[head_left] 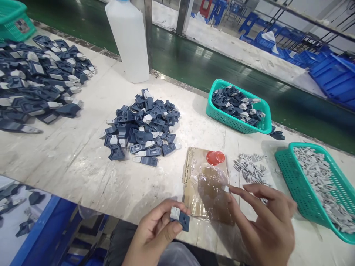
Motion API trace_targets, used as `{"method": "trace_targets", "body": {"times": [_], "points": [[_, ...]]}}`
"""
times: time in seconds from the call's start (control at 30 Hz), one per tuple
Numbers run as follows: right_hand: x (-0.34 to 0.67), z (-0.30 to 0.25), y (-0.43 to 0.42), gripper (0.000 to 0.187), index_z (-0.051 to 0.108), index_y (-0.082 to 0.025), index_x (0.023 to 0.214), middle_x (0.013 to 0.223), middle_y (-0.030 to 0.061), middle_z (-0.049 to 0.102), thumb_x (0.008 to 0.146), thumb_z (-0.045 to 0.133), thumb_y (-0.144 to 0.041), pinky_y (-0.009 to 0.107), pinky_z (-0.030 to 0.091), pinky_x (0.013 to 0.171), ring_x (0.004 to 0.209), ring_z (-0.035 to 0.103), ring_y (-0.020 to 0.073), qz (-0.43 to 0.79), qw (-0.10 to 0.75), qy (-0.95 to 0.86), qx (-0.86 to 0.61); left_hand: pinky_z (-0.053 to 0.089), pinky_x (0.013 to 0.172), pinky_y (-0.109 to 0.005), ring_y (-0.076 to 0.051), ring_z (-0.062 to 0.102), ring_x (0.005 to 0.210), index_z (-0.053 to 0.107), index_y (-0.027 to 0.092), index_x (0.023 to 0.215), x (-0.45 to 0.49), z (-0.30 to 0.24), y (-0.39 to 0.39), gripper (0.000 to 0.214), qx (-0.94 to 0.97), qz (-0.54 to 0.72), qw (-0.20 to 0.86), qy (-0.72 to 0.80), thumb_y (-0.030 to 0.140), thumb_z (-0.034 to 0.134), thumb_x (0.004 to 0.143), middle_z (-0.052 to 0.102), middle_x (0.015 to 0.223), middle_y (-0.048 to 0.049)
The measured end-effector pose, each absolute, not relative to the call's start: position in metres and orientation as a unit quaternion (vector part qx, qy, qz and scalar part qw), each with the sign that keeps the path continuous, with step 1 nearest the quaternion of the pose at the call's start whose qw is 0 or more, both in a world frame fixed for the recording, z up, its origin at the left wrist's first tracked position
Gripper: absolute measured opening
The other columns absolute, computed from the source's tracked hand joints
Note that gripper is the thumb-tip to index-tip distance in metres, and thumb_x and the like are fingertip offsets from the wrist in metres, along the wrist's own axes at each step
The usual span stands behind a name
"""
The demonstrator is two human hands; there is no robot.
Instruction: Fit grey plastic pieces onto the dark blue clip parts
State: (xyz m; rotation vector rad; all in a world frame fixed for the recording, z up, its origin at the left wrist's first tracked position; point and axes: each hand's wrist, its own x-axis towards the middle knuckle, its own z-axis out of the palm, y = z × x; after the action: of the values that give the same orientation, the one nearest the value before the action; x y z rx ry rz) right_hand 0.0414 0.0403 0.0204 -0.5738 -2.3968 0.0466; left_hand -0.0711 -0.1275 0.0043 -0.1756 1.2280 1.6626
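**Left hand pinches one dark blue part; right hand spread over the cardboard**

At six o'clock in the view, the left hand [155,231] pinches a dark blue part [181,218] with a grey insert between thumb and fingers, at the near edge of the table [69,162]. At four o'clock the right hand [266,223] hovers with fingers loosely spread, a tiny pale piece at a fingertip, over the taped cardboard [206,188]. A red cap [215,157] sits on the cardboard's far end. Loose grey inserts [251,168] lie just beside it at three o'clock, next to a green basket [294,184] of more. A pile of blue parts [142,127] lies toward eleven o'clock.
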Motion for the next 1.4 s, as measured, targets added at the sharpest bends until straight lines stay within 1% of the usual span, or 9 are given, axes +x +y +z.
{"method": "trace_targets", "body": {"times": [0.13,0.27,0.4,0.63,0.73,0.87,1.13,1.3,1.4], "points": [[0.039,0.015,0.042,0.014,0.062,-0.02,0.089,0.09,0.0051,0.054,0.077,0.066,-0.015,0.037,0.033,0.074,0.08,0.05,0.0179,0.017,0.311,-0.927,-0.21,0.043,0.069,-0.022,-0.015,0.06,0.077,0.074,0.028,0.082,-0.07,0.001,-0.128,0.022,-0.058,0.695,0.503,0.51,0.04,0.078,0.064,0.074,0.083,0.0003],[0.041,0.017,0.04,0.016,0.061,-0.02,0.092,0.09,0.005,0.053,0.078,0.065,-0.015,0.037,0.032,0.074,0.078,0.049,0.0169,0.031,0.321,-0.919,-0.226,0.044,0.071,-0.024,-0.018,0.062,0.083,0.074,0.027,0.082,-0.069,0.002,-0.128,0.025,-0.081,0.692,0.507,0.508,0.042,0.078,0.063,0.074,0.082,-0.0013],[0.047,0.026,0.023,0.014,0.06,-0.021,0.095,0.093,0.0056,0.049,0.081,0.061,-0.018,0.037,0.033,0.075,0.084,0.047,0.0184,0.119,0.316,-0.911,-0.238,0.044,0.075,-0.023,-0.016,0.064,0.083,0.074,0.027,0.082,-0.068,0.003,-0.125,0.024,-0.097,0.713,0.496,0.487,0.039,0.08,0.061,0.075,0.079,-0.0001],[0.036,0.02,-0.006,0.021,0.059,-0.02,0.094,0.093,0.0055,0.044,0.075,0.061,-0.01,0.03,0.043,0.068,0.087,0.047,0.0161,0.243,0.289,-0.912,-0.16,0.045,0.07,-0.024,-0.014,0.063,0.075,0.073,0.025,0.081,-0.068,0.003,-0.125,0.024,-0.096,0.719,0.506,0.466,0.039,0.079,0.063,0.074,0.081,-0.0002],[0.031,0.015,-0.009,0.022,0.059,-0.02,0.096,0.093,0.0055,0.044,0.076,0.061,-0.011,0.028,0.045,0.066,0.087,0.047,0.0159,0.251,0.285,-0.912,-0.153,0.046,0.071,-0.025,-0.016,0.063,0.078,0.073,0.024,0.079,-0.068,0.005,-0.126,0.022,-0.096,0.726,0.506,0.456,0.038,0.079,0.063,0.074,0.081,-0.0007],[0.029,0.013,-0.011,0.021,0.059,-0.019,0.095,0.094,0.0057,0.045,0.076,0.062,-0.012,0.027,0.045,0.064,0.089,0.046,0.016,0.249,0.279,-0.916,-0.146,0.045,0.067,-0.023,-0.013,0.061,0.07,0.073,0.024,0.079,-0.067,0.004,-0.125,0.02,-0.093,0.736,0.494,0.454,0.035,0.079,0.064,0.072,0.08,0.0008],[0.028,0.011,-0.01,0.019,0.06,-0.021,0.095,0.091,0.0043,0.047,0.077,0.062,-0.014,0.028,0.044,0.069,0.088,0.045,0.0158,0.236,0.266,-0.923,-0.147,0.045,0.067,-0.02,-0.01,0.06,0.07,0.074,0.025,0.078,-0.067,0.003,-0.124,0.017,-0.095,0.74,0.495,0.446,0.032,0.08,0.064,0.072,0.076,0.0026],[0.027,0.011,-0.011,0.021,0.061,-0.021,0.096,0.092,0.0048,0.046,0.077,0.063,-0.012,0.027,0.044,0.067,0.087,0.045,0.0155,0.249,0.248,-0.927,-0.131,0.046,0.072,-0.021,-0.013,0.063,0.076,0.074,0.024,0.079,-0.066,0.002,-0.124,0.017,-0.085,0.746,0.481,0.453,0.032,0.079,0.065,0.074,0.08,0.001],[0.027,0.011,-0.025,0.022,0.062,-0.019,0.097,0.095,0.006,0.048,0.079,0.057,-0.008,0.03,0.042,0.072,0.089,0.044,0.0176,0.216,0.252,-0.931,-0.15,0.046,0.076,-0.024,-0.015,0.064,0.079,0.073,0.025,0.08,-0.065,0.001,-0.124,0.016,-0.084,0.746,0.473,0.461,0.033,0.078,0.066,0.075,0.081,0.0005]]}}
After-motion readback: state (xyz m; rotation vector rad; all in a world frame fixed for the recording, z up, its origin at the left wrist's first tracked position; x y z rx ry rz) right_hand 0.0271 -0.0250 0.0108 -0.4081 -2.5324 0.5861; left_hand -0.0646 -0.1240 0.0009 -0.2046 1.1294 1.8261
